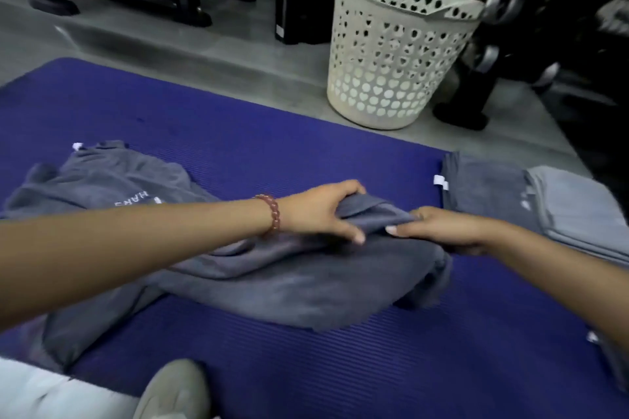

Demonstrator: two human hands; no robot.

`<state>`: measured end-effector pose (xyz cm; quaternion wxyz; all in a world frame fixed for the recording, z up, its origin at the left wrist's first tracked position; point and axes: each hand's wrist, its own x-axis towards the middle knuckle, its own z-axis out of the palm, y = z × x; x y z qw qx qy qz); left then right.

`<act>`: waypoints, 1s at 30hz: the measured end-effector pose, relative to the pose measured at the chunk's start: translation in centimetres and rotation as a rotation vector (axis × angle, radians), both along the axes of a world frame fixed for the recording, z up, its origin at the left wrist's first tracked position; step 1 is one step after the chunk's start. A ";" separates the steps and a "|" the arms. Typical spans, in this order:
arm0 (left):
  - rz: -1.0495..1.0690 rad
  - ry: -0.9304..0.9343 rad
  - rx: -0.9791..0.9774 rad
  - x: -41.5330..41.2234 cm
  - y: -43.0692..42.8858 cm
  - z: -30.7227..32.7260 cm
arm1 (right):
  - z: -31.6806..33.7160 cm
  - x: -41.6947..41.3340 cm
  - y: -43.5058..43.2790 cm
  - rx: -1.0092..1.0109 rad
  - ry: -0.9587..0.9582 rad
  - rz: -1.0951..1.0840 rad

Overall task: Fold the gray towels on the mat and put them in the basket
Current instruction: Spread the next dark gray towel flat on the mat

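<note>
Both hands clamp one towel (306, 286) edge mid-mat (238, 133): left hand (320, 211) and right hand (439, 228) close together, likely squaring corners for a fold. Basket (398, 54) waits beyond the mat.

Dim, even overhead light, with a soft shadow under the left hand (320, 211) on the gray towel (306, 292). Background near black. Edges bow — motion blur smears the right hand (442, 230) and top-right corner.

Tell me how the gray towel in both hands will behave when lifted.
Likely floppy: the gray towel lies in soft folds under the left hand and right hand. Probably light, since fingers alone bunch it.
</note>
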<state>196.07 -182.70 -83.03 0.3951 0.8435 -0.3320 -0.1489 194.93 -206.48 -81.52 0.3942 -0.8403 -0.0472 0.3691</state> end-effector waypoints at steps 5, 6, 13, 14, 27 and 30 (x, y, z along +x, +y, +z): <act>-0.130 -0.153 0.717 -1.6 2.5 -7.0 | -1.3 -2.6 -5.9 0.293 0.146 -0.388; -0.098 -0.145 0.830 -1.5 3.4 -7.8 | -2.2 -2.7 -6.2 0.348 0.092 -0.474; 0.057 -0.026 0.863 -0.1 8.8 -11.4 | -9.7 -4.8 -5.7 -0.151 0.035 -0.028; 0.081 0.018 0.792 -0.1 8.9 -11.5 | -10.9 -5.2 -5.9 -0.379 0.031 0.084; 0.458 -0.092 0.087 8.4 2.5 -4.8 | -8.2 -1.4 -6.4 0.396 -0.135 -0.883; 0.546 -0.268 -0.275 15.0 -0.9 2.7 | -2.3 2.2 -7.1 0.406 -0.557 -1.072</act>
